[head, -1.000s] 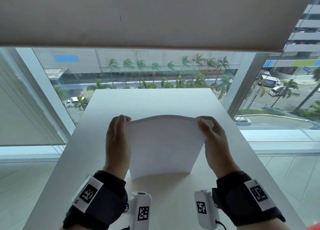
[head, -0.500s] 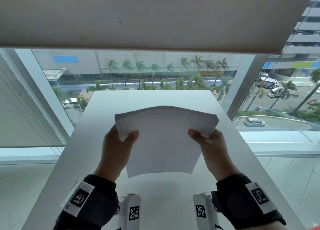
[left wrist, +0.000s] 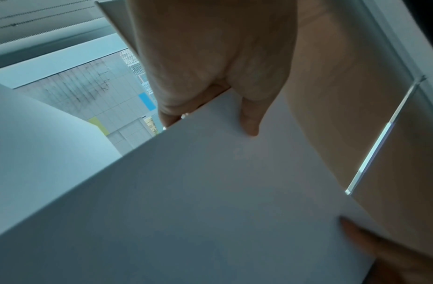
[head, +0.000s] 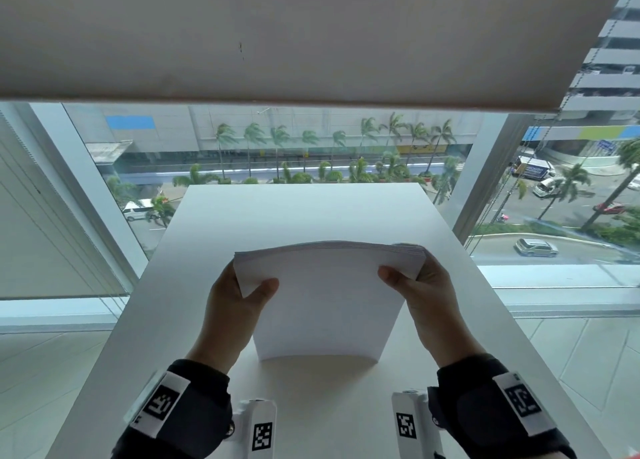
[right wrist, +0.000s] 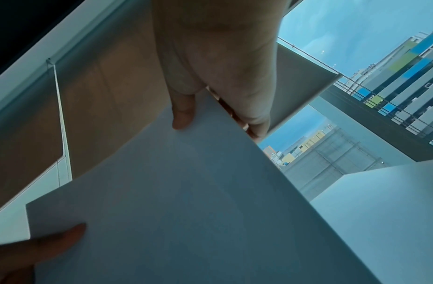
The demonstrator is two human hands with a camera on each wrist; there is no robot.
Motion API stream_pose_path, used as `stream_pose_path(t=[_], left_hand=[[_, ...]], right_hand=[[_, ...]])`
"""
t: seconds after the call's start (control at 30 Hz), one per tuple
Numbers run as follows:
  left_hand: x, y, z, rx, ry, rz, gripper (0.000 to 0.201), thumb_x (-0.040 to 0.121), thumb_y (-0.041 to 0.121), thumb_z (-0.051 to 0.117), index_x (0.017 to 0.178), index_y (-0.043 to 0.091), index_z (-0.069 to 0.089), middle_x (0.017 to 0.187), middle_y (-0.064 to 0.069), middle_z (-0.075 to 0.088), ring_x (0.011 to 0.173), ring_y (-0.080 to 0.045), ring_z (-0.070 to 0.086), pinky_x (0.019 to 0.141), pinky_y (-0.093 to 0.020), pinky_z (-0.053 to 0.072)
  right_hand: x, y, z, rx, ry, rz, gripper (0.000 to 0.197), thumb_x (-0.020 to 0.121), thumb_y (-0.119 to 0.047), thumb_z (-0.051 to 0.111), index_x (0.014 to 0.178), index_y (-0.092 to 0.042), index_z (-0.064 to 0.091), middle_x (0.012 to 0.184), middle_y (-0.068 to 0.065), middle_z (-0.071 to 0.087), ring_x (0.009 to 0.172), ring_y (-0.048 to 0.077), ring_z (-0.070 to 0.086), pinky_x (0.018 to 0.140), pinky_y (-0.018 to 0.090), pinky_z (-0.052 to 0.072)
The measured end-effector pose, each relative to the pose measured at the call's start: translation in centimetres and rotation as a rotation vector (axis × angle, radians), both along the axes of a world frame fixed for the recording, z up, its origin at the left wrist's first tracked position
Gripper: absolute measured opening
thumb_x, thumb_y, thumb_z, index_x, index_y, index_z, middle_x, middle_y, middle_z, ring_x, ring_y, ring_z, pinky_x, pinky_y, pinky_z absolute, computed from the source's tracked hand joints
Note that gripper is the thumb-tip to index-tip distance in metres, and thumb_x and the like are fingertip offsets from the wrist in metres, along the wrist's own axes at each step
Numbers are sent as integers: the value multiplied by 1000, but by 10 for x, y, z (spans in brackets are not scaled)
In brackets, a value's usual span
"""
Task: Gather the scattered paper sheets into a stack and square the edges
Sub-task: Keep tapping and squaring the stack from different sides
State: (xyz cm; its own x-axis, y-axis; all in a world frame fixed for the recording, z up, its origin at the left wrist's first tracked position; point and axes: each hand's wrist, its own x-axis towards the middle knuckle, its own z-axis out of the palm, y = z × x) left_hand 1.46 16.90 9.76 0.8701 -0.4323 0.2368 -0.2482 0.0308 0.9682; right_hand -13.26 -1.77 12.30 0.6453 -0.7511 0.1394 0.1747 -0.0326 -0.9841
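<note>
On the white table [head: 214, 237], both hands pinch the upright paper stack [head: 325, 303], fingers hidden behind.

White table [head: 214, 237] before street-view window [head: 311, 147]

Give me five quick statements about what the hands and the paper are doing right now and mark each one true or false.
1. Both hands hold the paper stack. True: the left hand and the right hand each pinch a side of it, thumb on the near face.
2. The stack lies flat on the white table. False: it stands upright, its lower edge down at the tabletop.
3. Loose sheets lie scattered on the table. False: no loose sheet shows; the paper in view is all in the stack.
4. The stack's top edge bows upward in the middle. True.
5. The roller blind covers the whole window. False: the street shows below it.
</note>
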Motion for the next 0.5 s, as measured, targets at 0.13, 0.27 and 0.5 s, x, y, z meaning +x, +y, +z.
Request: stream_pose_path(t=[0.13,0.27,0.5], left_hand=[[-1,4,-14,26,91,-56,20,63,21,64,81,30,62,71,26,72,66,10,63,74,-27,48],[-3,4,-18,11,129,-98,21,66,19,60,85,27,63,73,24,73,69,9,64,75,-24,48],[-4,3,-17,-26,127,-139,20,69,17,58,88,23,63,77,17,74,72,4,63,69,-12,49]], right_hand=[[-1,-6,23,-375,252,-158,41,74,-5,73,108,-24,60,70,-15,55,68,-2,53,61,4,36],[4,3,50,-1045,556,-42,34,81,-26,62,115,-22,63,100,-3,67,102,25,60,89,33,38],[44,41,73,-1287,904,291,48,92,-44,41,136,-28,36,125,3,59,122,28,46,111,50,19]])
